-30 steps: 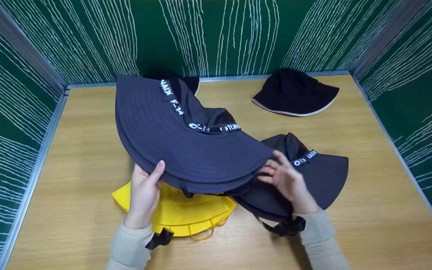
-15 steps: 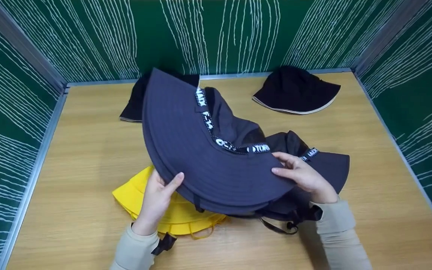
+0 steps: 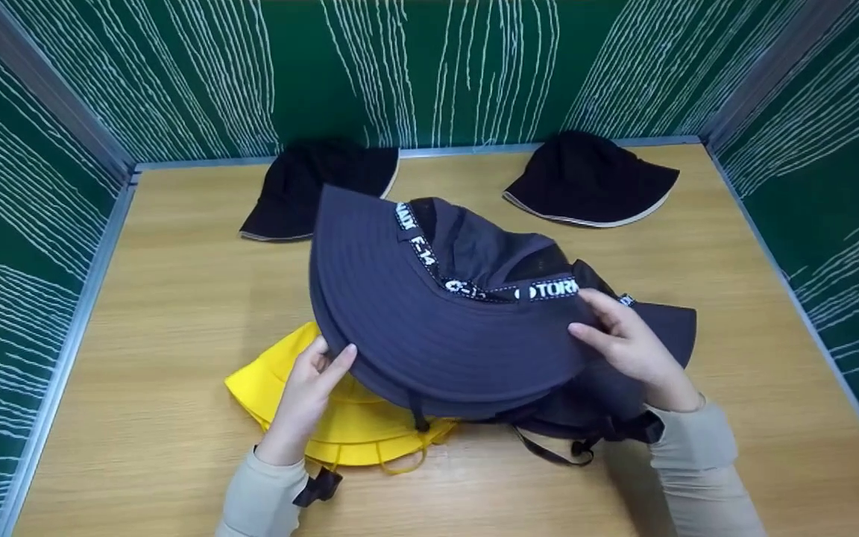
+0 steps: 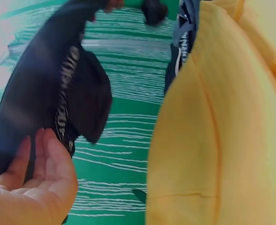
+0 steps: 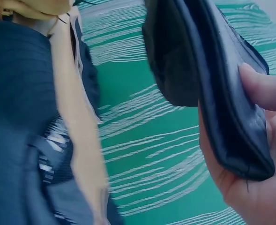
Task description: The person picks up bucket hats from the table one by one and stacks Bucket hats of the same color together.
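A dark grey wide-brimmed bucket hat (image 3: 444, 343), folded flat with a lettered band round its crown, is held up above the table between both hands. My left hand (image 3: 310, 391) pinches the brim's left edge, thumb on top; the left wrist view shows that hand (image 4: 39, 183) with fingers behind the brim. At the brim's right end my right hand (image 3: 634, 350) grips it near the band, and in the right wrist view the thumb and fingers (image 5: 264, 91) close round the folded layers. Below lie a yellow hat (image 3: 355, 436) and a second dark grey hat (image 3: 668, 328), both partly hidden.
Two black hats with pale brim edges stand at the back of the table (image 3: 168, 298), one left (image 3: 303, 186) and one right (image 3: 590, 183). Green walls with white streaks (image 3: 474, 74) enclose the back and sides. Straps dangle near the front of the lower hats.
The held hat has shifted right, swung round and come lower, uncovering the black hat at the back left. My right hand, loose by the brim's edge at first, has taken hold of it.
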Motion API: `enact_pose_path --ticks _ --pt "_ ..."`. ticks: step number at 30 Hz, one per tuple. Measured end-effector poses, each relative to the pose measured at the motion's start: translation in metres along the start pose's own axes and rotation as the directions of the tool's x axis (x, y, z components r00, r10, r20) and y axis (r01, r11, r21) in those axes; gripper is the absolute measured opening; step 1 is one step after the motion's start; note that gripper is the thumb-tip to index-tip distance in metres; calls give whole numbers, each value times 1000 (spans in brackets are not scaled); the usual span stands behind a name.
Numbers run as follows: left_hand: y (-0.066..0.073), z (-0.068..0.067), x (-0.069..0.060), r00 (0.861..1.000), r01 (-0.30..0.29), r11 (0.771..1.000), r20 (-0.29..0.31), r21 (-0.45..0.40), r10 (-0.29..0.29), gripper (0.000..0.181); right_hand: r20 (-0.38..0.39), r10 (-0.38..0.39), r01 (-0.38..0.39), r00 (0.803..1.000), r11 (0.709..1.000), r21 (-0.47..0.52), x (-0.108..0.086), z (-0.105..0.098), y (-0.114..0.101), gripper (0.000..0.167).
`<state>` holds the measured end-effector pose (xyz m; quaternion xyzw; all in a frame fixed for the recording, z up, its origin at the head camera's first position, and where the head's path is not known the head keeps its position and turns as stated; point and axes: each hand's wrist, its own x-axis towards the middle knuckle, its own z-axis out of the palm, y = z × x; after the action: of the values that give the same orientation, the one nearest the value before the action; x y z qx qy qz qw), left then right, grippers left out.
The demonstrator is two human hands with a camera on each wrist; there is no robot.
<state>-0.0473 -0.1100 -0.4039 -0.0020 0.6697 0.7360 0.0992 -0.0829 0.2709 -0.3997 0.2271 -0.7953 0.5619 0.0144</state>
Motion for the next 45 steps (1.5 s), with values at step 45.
enact_pose_path --ticks 45 --pt "12 -17 29 983 -137 968 -150 -209 106 29 286 -406 496 868 682 -537 -29 -65 -95 41"
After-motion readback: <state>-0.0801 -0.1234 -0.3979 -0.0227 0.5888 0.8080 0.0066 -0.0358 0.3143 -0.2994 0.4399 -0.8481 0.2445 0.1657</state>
